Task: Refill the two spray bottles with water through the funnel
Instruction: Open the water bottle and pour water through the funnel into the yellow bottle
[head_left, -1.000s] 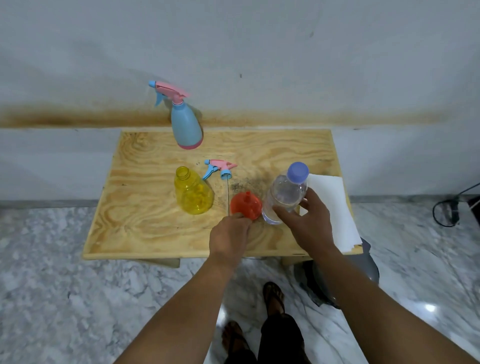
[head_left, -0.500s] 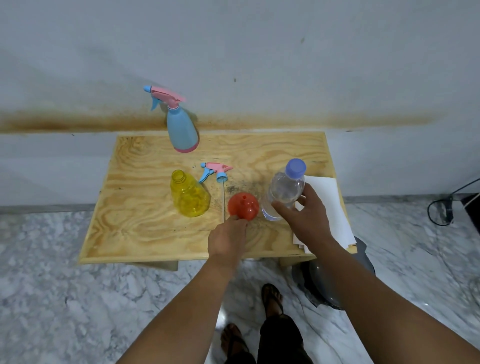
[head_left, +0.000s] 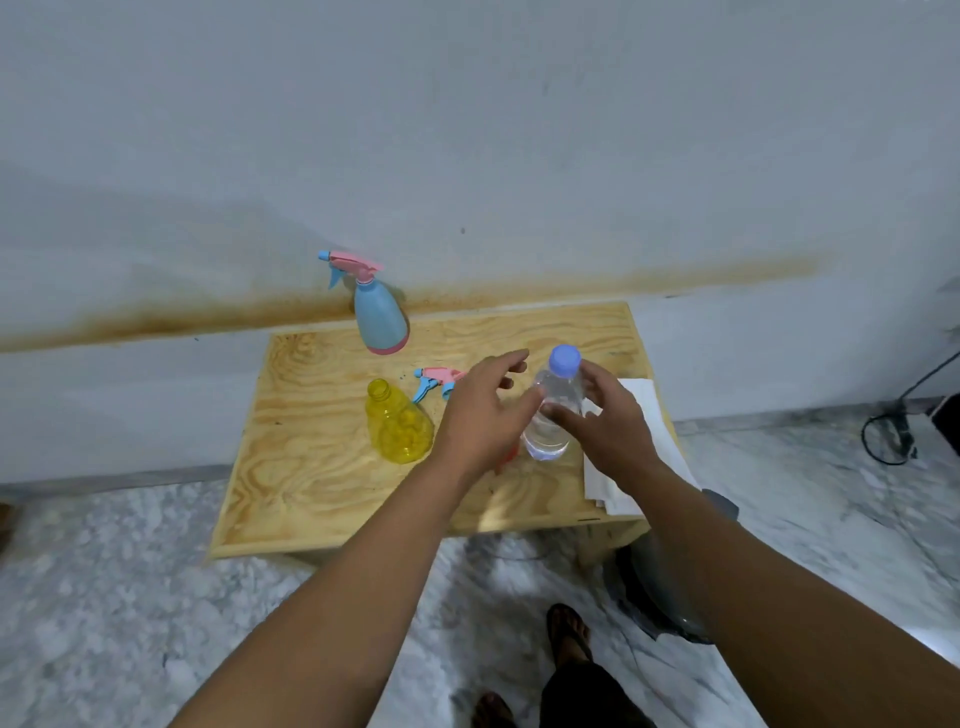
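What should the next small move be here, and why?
Probably unscrew the blue cap: the right hand grips the water bottle, which is capped, while the open left hand reaches toward it. The yellow spray bottle already stands open, its trigger head beside it.

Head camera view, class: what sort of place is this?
Probably a plain room at home, not a workshop: a low plywood table against a stained painted wall, on a marble-patterned floor.

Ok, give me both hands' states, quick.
Left hand: open, fingers spread, holding nothing.
Right hand: grips the water bottle.
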